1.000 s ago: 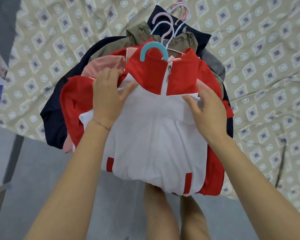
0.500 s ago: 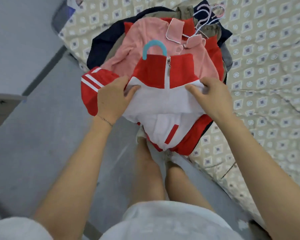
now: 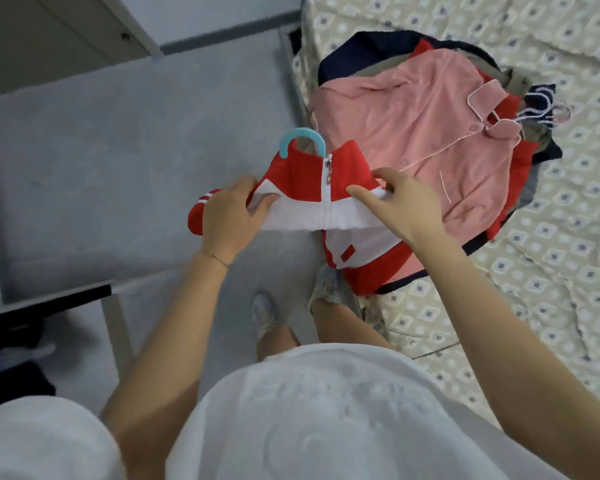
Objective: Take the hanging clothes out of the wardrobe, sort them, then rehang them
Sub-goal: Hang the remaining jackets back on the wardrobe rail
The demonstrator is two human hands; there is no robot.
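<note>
I hold a red and white zip jacket (image 3: 312,188) on a teal hanger (image 3: 300,140) out over the floor, left of the bed. My left hand (image 3: 229,216) grips its left shoulder and sleeve. My right hand (image 3: 406,206) pinches its right shoulder. The jacket's lower half hangs folded below my right wrist. On the bed lies a pile of clothes with a pink jacket (image 3: 416,133) on top, above red, khaki and navy garments. White and pink hanger hooks (image 3: 541,112) stick out at the pile's right side.
The bed (image 3: 534,271) with a beige patterned cover fills the right side. Grey floor (image 3: 101,168) lies on the left. A wardrobe door (image 3: 66,36) shows at the top left, and a dark desk edge (image 3: 49,303) at the lower left. My feet stand by the bed.
I lifted the red and white jacket off the pile and carried it left, away from the bed. My view turned left, baring the pink jacket on top of the pile.
</note>
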